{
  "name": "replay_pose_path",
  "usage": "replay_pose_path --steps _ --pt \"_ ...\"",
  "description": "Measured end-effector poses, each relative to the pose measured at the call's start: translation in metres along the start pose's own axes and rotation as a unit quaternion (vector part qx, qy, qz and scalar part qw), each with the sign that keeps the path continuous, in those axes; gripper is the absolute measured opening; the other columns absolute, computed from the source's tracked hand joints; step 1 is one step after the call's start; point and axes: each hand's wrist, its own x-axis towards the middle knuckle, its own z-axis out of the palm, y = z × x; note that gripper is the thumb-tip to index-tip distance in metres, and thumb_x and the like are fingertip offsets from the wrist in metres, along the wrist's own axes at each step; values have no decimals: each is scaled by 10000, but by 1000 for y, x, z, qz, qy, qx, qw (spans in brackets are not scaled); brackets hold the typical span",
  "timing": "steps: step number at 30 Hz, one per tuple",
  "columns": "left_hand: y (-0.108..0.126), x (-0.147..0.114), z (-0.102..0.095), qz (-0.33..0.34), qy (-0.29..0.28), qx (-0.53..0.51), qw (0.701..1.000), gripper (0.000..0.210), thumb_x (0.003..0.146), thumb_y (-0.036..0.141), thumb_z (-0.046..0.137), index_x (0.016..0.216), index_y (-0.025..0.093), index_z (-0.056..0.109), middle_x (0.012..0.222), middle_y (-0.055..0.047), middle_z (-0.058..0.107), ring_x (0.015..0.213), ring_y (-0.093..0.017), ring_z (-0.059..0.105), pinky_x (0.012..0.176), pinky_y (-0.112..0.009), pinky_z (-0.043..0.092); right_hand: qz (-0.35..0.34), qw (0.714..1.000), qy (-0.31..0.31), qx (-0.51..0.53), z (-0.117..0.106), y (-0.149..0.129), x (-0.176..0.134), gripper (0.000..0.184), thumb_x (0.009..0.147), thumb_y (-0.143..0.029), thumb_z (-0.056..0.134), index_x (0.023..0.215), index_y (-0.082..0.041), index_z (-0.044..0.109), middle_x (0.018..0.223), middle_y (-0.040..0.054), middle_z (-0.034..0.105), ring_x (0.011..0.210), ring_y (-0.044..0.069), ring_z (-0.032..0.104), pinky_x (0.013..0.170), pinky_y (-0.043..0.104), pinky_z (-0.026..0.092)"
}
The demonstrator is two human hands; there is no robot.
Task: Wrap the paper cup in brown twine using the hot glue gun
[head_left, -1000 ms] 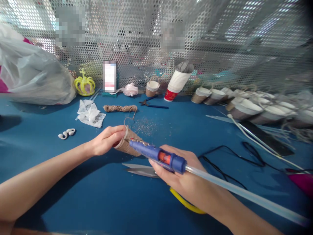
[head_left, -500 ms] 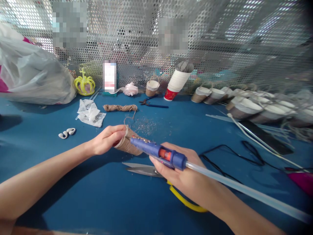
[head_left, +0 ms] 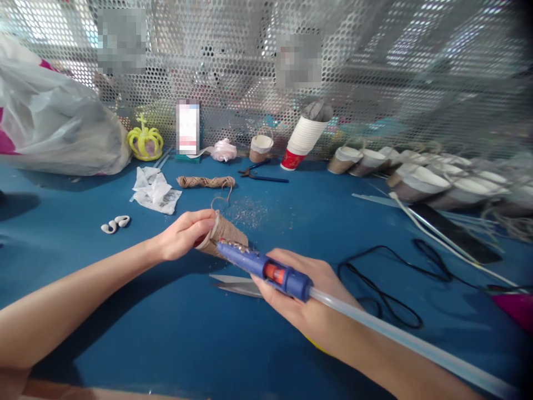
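My left hand [head_left: 186, 233] grips the rim of a paper cup wrapped in brown twine [head_left: 232, 231], which lies tilted on its side with its mouth toward the left. A blue hot glue gun [head_left: 250, 261] is in my right hand [head_left: 303, 294], its nozzle at the twine near the rim. From the gun's back end a long clear glue stick [head_left: 375, 322] runs to the lower right. One strand of twine leads from the cup to a twisted twine bundle [head_left: 206, 182] behind it. Scissors [head_left: 237, 284] with yellow handles lie partly hidden under my right hand.
Pliers [head_left: 262, 176], a stack of paper cups [head_left: 306, 136] and a small twine-handled cup [head_left: 261, 148] stand or lie at the back. Several wrapped cups [head_left: 420, 183], a dark phone [head_left: 456, 232] and a black cord [head_left: 383, 278] fill the right. Far left sits a plastic bag [head_left: 62, 122].
My right hand and the glue gun have shifted slightly left and down, the nozzle staying at the cup near its rim. More of the scissors' handles is now covered.
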Motion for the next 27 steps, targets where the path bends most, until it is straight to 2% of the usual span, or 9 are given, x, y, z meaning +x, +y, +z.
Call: replay_pose_path --steps 9,13,16,21,27 --pt "-3 1 0 -10 8 6 1000 243 853 299 348 678 151 429 580 46 373 524 -78 326 482 -193 288 5 999 -37 -4 3 -3 1 80 719 -142 548 695 -208 509 593 -50 542 457 74 435 445 188 346" --pt "-4 1 0 -7 4 -2 1000 240 857 313 355 707 150 447 599 42 388 530 -81 332 481 -195 287 5 1000 -13 8 1 -5 2 120 754 -171 535 652 -202 481 573 -47 523 457 73 435 450 189 353" --pt "-1 0 0 -5 2 -5 1000 238 857 306 354 705 151 452 594 41 386 526 -83 322 483 -200 278 38 999 19 20 -2 -5 2 181 771 -203 537 614 -204 446 557 -46 509 473 80 449 476 195 374" --pt "-1 0 0 5 1 -8 1000 234 847 299 358 692 153 457 583 37 387 521 -89 313 497 -211 291 83 996 0 28 -6 1 3 199 791 -309 551 636 -216 468 533 -51 498 462 91 437 451 204 388" --pt "-5 0 0 0 -2 -9 1000 241 845 307 348 732 135 473 599 34 390 539 -87 314 494 -207 269 66 997 40 7 -2 10 7 181 775 -327 554 637 -224 498 547 -36 559 471 116 511 458 223 416"
